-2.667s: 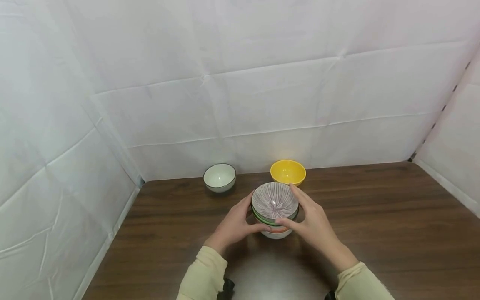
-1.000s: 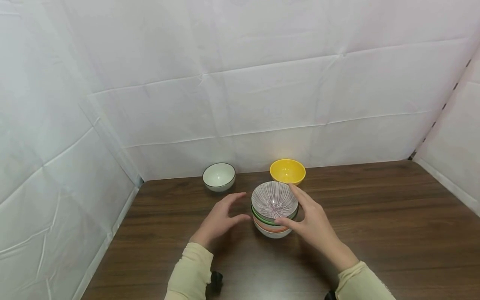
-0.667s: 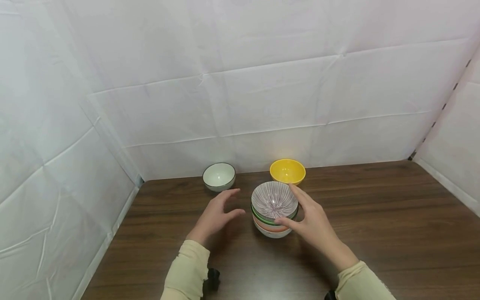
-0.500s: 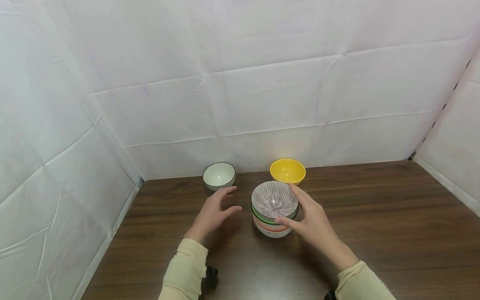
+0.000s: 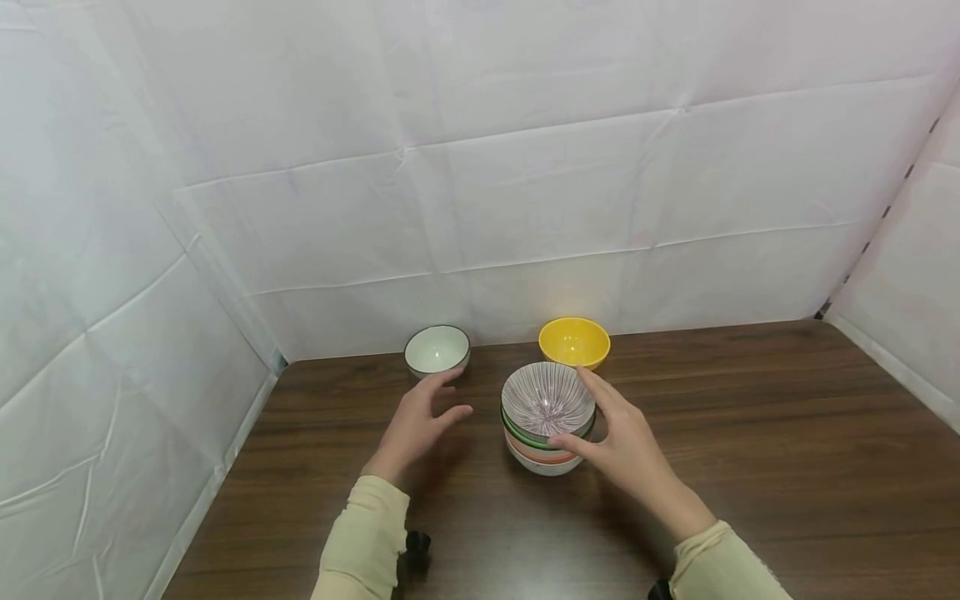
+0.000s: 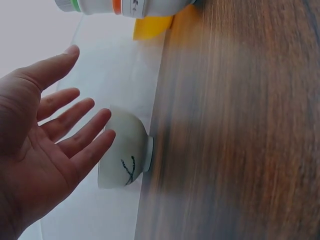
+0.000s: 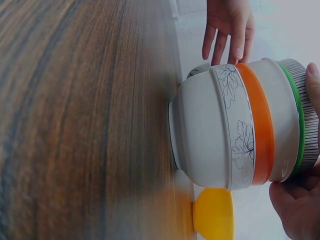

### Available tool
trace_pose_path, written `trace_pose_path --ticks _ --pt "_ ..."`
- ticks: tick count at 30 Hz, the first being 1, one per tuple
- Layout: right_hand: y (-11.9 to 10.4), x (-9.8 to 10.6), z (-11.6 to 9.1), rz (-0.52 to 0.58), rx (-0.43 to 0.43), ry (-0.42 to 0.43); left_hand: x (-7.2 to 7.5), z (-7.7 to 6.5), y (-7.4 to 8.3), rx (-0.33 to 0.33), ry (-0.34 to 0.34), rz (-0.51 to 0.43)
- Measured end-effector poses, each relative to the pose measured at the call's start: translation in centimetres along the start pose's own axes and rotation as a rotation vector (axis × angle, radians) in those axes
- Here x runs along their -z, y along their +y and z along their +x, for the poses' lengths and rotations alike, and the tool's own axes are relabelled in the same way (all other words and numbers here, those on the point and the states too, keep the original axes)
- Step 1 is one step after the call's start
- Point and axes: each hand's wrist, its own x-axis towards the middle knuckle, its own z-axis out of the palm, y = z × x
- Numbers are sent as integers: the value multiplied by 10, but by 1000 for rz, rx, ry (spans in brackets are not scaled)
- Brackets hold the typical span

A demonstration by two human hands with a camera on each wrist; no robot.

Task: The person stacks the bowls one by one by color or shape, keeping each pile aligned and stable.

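A stack of nested bowls stands on the wooden table [image 5: 787, 433]. On top is a striped bowl [image 5: 542, 396] with purple-grey lines; a green-rimmed bowl [image 7: 295, 120], an orange-banded bowl [image 7: 259, 125] and a white bowl with leaf drawings [image 7: 205, 120] lie beneath. My right hand [image 5: 633, 450] holds the stack's upper right side, thumb in front and fingers behind at the striped bowl. Fingers spread and holding nothing, my left hand [image 5: 412, 425] reaches near a pale dark-rimmed bowl [image 5: 437, 348]. In the left wrist view this bowl [image 6: 127, 155] stands upright just beyond the fingertips.
A yellow bowl [image 5: 575, 340] stands behind the stack, near the table's back edge. White sheeting [image 5: 525, 192] rises behind the table and at both sides.
My left hand has let go of the stack and moved left and away from me, toward the pale bowl. The right hand stays at the stack, and the bowls keep their places.
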Motion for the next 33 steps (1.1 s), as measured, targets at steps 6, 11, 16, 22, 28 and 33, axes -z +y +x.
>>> trace_pose_path --ticks 6,11,16,22,28,33 --pt "0 0 0 0 -3 0 1 0 -3 8 42 -15" --pt "0 0 0 -5 -10 -3 2 1 -6 8 76 -9" --pt "1 0 0 -9 -23 -11 4 2 -9 11 103 -7" --pt "-1 1 0 -7 -16 -10 6 0 -11 23 115 -31" --pt "-1 0 0 -3 -15 -11 8 0 -15 47 135 -23" --pt "0 0 0 -4 -17 -13 9 1 -17 91 153 -26"
